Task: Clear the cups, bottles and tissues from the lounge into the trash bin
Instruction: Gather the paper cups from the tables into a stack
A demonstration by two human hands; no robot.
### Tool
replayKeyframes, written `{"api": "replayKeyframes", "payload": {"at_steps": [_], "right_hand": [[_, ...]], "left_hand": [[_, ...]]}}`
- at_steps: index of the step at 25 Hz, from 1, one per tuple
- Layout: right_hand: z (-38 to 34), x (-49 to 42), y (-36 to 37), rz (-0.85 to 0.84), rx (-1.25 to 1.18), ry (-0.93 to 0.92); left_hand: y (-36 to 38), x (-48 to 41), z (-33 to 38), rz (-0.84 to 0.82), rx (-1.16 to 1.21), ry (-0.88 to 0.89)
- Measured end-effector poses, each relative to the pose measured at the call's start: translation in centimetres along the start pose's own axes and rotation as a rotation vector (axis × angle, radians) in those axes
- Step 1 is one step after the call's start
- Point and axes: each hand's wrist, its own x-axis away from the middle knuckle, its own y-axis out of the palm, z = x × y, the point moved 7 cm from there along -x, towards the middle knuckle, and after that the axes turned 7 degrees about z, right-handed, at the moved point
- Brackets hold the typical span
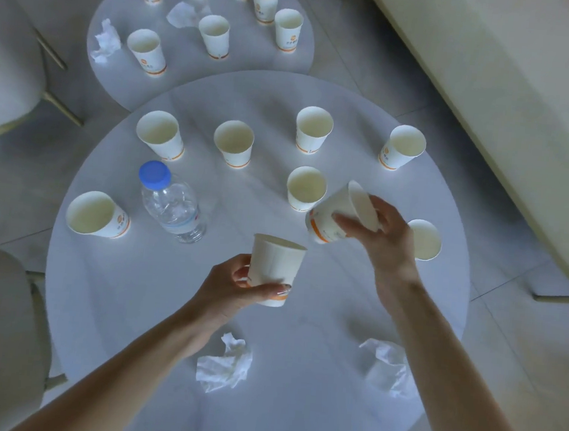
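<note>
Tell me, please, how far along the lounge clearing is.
Nothing looks cleared yet. The left hand holds an upright cup, the right hand a tilted cup. Left: the bottle, crumpled tissues and standing cups on the near table and far table.

Lounge-type seating area, large round surface (152, 289) beside a smaller round surface (290, 54), cream sofa (510, 97) along one side, upholstered chairs (4, 63) on slim metal legs opposite, pale tiled floor (376, 51), many identical logo-printed paper cups (234, 142) standing on both.
</note>
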Motion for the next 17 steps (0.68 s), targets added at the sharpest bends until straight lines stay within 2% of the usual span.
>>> {"api": "replayKeyframes", "payload": {"at_steps": [2,5,8,11,17], "right_hand": [[-3.2,0.3,0.1,-0.180,-0.150,0.012],[-5.5,1.5,0.9,-0.400,-0.077,-0.001],[-5.4,2.0,0.8,-0.457,0.116,0.003],[-4.8,2.6,0.5,-0.556,0.173,0.061],[-2.0,2.1,-0.6,-0.529,0.210,0.134]], "left_hand": [[1.0,-0.1,1.1,-0.006,0.017,0.030],[2.6,0.0,2.9,-0.031,0.010,0.083],[4.1,0.1,4.3,-0.047,0.002,0.123],[5.2,0.0,5.1,-0.055,0.017,0.128],[7.4,-0.5,5.5,-0.058,0.045,0.103]]}}
